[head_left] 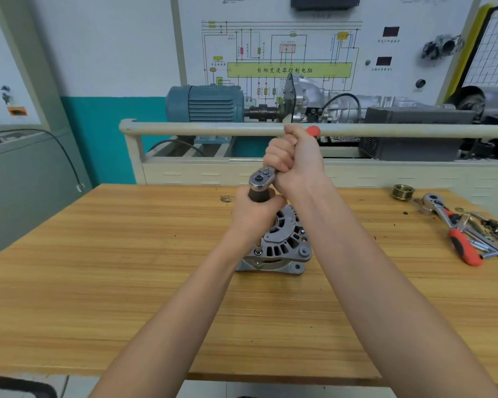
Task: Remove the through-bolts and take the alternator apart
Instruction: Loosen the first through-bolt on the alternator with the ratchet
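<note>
The alternator [282, 242] is set upright on the wooden bench, its grey cast housing with slotted vents facing upward. A ratchet [263, 177] with a long extension is stood vertically on a through-bolt [258, 253] at the housing's 9 o'clock edge, its handle angled toward 1 o'clock.

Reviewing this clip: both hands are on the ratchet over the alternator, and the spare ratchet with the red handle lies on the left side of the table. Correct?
Not quite. The head view shows the spare ratchet on the right side of the table, among loose parts. The rest holds: the left hand grips the extension under the ratchet head, the right hand grips its handle, over the alternator.
</note>
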`<action>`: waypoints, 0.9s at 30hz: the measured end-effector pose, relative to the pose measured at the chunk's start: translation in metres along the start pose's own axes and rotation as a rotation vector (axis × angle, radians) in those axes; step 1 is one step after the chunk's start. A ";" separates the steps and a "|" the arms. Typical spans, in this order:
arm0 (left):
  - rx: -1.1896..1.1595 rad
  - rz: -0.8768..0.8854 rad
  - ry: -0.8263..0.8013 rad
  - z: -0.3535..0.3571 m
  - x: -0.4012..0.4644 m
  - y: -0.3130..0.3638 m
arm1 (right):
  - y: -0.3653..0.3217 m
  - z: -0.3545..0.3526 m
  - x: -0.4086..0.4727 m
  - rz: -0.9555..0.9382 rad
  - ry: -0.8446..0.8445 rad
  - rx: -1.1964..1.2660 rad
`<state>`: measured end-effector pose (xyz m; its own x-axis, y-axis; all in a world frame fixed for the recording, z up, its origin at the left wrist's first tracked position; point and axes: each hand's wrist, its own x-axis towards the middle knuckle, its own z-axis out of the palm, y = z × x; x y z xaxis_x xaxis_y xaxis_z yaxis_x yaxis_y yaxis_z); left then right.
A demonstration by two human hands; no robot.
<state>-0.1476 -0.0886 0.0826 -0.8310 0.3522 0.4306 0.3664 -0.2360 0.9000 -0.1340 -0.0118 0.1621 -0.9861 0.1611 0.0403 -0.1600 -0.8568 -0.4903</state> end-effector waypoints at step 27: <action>0.239 0.004 -0.417 -0.015 -0.006 0.010 | -0.003 0.008 -0.001 0.454 -0.220 -0.237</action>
<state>-0.1452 -0.1064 0.0883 -0.6084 0.6965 0.3805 0.4960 -0.0406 0.8673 -0.1330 -0.0130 0.1701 -0.9438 -0.3263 -0.0527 0.2726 -0.6785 -0.6821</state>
